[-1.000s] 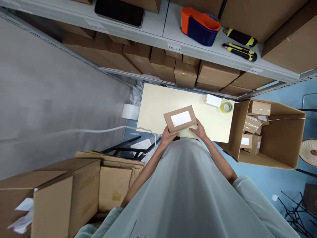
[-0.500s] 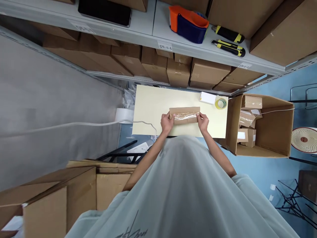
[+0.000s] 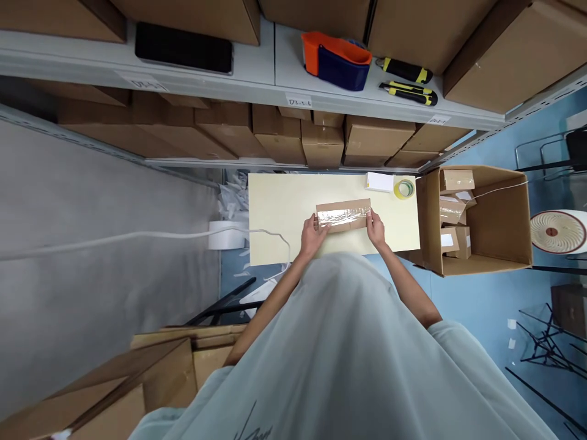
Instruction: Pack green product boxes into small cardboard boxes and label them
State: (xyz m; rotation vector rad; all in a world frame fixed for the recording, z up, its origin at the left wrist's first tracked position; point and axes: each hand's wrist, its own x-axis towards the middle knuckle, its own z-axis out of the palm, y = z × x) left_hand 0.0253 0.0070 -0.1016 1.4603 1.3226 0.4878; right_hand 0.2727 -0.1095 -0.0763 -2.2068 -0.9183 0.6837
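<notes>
A small brown cardboard box [image 3: 343,215] with shiny clear tape along it lies over the pale yellow table [image 3: 275,189]. My left hand [image 3: 312,236] grips its left end, fingers at the edge. At the right end, my right hand [image 3: 375,229] has its fingers pressed to the box. Behind the box, near the table's far right corner, are a small white box [image 3: 380,181] and a yellow-green roll of tape [image 3: 404,188].
A large open carton [image 3: 499,226] holding several small boxes stands right of the table. A white cable [image 3: 220,233] crosses from the left. The shelf [image 3: 261,64] above bears a phone, a tape dispenser and two cutters. Cartons [image 3: 160,373] stand lower left.
The view has shifted and turned slightly. The box now tilts a little, its right end farther from me, and the left hand's fingers sit lower along its left end.
</notes>
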